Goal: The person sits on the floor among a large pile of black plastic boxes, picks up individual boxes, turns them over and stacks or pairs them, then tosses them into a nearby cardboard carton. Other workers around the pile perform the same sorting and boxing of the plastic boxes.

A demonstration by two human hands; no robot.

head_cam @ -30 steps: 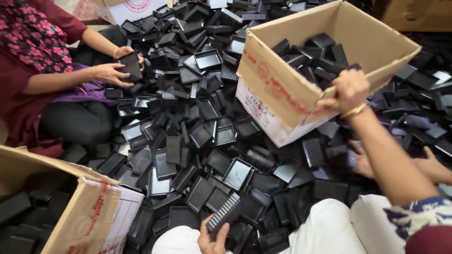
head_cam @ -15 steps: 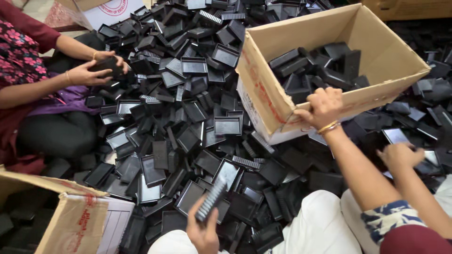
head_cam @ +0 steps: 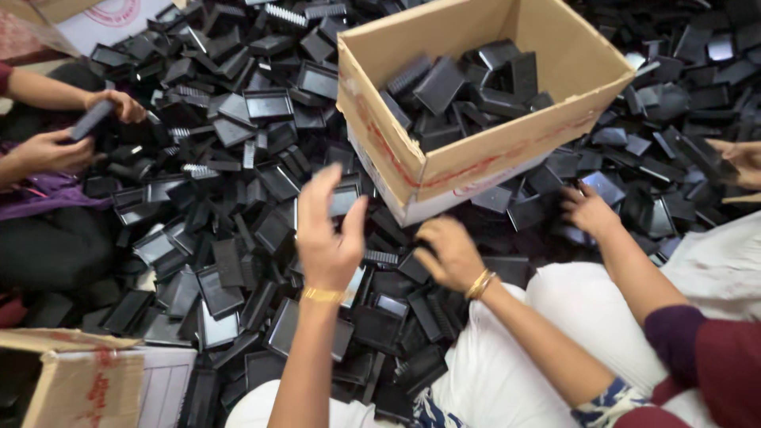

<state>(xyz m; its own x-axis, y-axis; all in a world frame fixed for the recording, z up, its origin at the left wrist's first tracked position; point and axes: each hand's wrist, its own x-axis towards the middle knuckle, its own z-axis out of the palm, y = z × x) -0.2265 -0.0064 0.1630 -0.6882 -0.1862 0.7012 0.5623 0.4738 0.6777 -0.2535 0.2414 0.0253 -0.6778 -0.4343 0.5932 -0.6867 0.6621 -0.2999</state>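
A: Hands first. How is each one held?

B: The left hand (head_cam: 329,238) is raised above the heap, with the forearm coming straight up from the bottom edge and a gold bangle (head_cam: 321,296) seen at the wrist. The fingers are pointed upward and spread apart from the thumb. The hand is wide open and nothing is held in it.

A: And the other one?

B: The right hand (head_cam: 452,254) is laid low, palm down, with the arm reaching in from the lower right over white trousers (head_cam: 507,357). The fingers are curled down into the heap. Whether anything is gripped cannot be told, since the fingertips are hidden.

A: Where are the things found, relative to the hands?

B: The black plastic pieces (head_cam: 238,158) are spread in a thick pile across the floor, directly beneath the open left hand and touched by the right hand. More of them are seen inside the cardboard box (head_cam: 491,150), which is set on the pile just beyond both hands, tilted toward the right.

A: Are other hands seen?

B: A co-worker's hand (head_cam: 590,210) is pressed on the pile to the right of the box. At the far left, a dark piece (head_cam: 89,120) is held between another person's hands (head_cam: 47,150). A second box (head_cam: 79,380) is seen at the lower left corner.
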